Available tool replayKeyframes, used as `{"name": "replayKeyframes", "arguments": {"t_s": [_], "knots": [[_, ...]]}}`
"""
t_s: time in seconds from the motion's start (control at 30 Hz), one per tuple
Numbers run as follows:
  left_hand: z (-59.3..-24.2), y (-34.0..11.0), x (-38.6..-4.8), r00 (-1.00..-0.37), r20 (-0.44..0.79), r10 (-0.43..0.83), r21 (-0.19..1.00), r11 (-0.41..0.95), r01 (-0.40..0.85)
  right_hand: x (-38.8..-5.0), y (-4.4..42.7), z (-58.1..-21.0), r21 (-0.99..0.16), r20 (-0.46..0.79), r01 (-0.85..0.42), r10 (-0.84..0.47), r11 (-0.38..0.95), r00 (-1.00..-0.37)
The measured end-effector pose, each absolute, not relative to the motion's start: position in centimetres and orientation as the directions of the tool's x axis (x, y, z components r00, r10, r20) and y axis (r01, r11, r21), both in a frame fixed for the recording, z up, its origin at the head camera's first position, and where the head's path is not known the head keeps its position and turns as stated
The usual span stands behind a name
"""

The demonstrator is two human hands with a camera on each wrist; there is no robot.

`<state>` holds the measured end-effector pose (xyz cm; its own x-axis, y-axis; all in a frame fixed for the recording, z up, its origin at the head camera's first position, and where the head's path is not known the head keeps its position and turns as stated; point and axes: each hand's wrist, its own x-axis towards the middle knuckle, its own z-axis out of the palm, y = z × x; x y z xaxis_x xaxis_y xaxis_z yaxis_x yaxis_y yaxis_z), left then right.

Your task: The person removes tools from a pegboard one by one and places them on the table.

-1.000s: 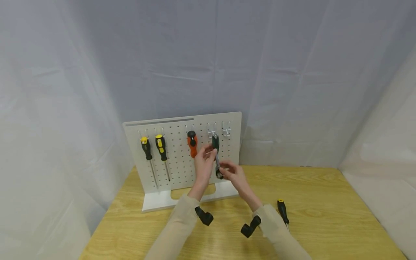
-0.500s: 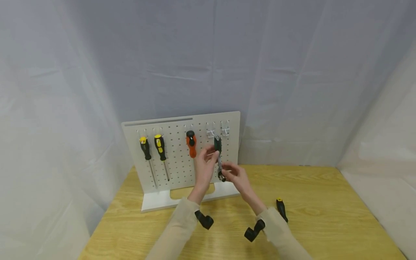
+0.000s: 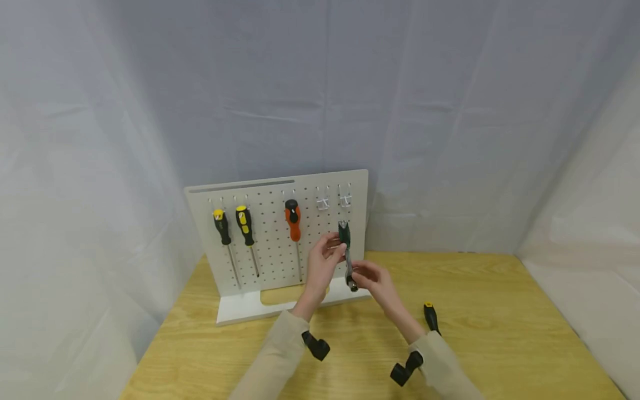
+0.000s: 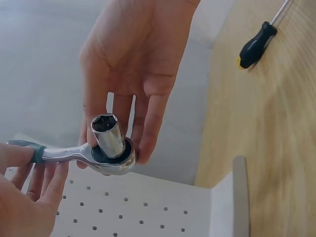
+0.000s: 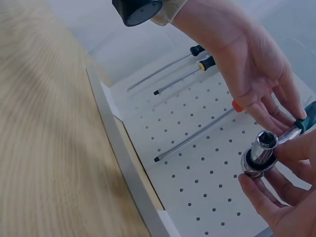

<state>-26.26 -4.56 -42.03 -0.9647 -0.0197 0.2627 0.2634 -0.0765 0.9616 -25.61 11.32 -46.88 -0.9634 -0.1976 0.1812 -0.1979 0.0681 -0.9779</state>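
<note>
A socket wrench (image 3: 348, 256) with a dark green handle and a chrome socket (image 4: 109, 136) on its head is held upright in front of the pegboard, handle end up. My left hand (image 3: 320, 269) pinches the handle between thumb and fingers. My right hand (image 3: 377, 283) holds the ratchet head at the lower end, thumb on one side and fingers behind, as the right wrist view shows beside the socket (image 5: 261, 148). Behind and above the wrench, the white pegboard (image 3: 272, 261) carries two wire hooks, left (image 3: 322, 201) and right (image 3: 345, 197), with nothing hanging on them.
On the board hang two black-and-yellow screwdrivers, one far left (image 3: 221, 225) and one beside it (image 3: 244, 225), plus an orange-and-black screwdriver (image 3: 293, 222). Another black screwdriver with a yellow end (image 3: 431, 318) lies on the wooden table (image 3: 480, 322), right of the board, partly hidden by my right sleeve.
Both hands have moved right and down with the wrench, away from the left empty hook. The orange screwdriver's shaft has come into sight. My grip on the wrench looks the same.
</note>
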Motion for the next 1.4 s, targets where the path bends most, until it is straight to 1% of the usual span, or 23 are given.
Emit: {"name": "replayKeyframes", "arguments": {"t_s": [0.33,0.47,0.7,0.9,1.1,1.4], "knots": [[-44.6,-3.5,-25.9,-0.976,0.206,0.069,0.977,-0.077,0.201,-23.4,13.8,-48.3,-0.979,0.11,-0.148,-0.247,0.142,-0.963],[-45.4,-3.0,-25.6,-0.973,0.207,0.098,0.976,-0.087,0.199,-22.6,14.9,-48.8,-0.978,0.093,-0.14,-0.277,0.155,-0.956],[-46.7,-2.2,-25.4,-0.979,0.158,0.126,0.984,-0.097,0.147,-21.2,16.4,-49.7,-0.986,0.041,-0.09,-0.322,0.139,-0.946],[-47.8,-1.1,-24.5,-0.98,0.122,0.157,0.991,-0.071,0.112,-19.8,17.6,-50.3,-0.986,-0.015,-0.041,-0.326,0.163,-0.945],[-48.9,0.1,-23.7,-0.98,0.091,0.175,0.993,-0.084,0.077,-18.5,18.7,-51.0,-0.976,-0.059,-0.009,-0.302,0.218,-0.951],[-50.6,2.1,-22.9,-0.977,0.042,0.207,0.998,-0.062,0.03,-16.9,20.1,-52.0,-0.975,-0.101,0.033,-0.307,0.219,-0.946]]}}
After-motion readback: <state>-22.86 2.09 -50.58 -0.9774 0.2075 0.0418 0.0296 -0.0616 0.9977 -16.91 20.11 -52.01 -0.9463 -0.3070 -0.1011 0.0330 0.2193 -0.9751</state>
